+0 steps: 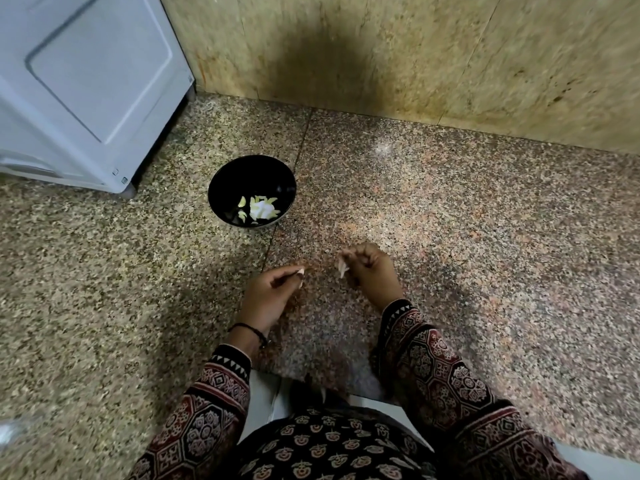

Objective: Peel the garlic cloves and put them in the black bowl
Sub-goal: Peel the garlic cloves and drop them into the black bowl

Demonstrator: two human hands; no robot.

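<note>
Head | left hand (273, 291) pinches blurred clove (300, 271) | right hand (372, 270) pinches peel (343, 269)

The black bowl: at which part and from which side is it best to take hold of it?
I would grip the black bowl by its rim on the near right side, coming from above, thumb inside and fingers outside. It stands upright and open, the peeled garlic cloves lie low within, and the white appliance crowds its far left side.
</note>
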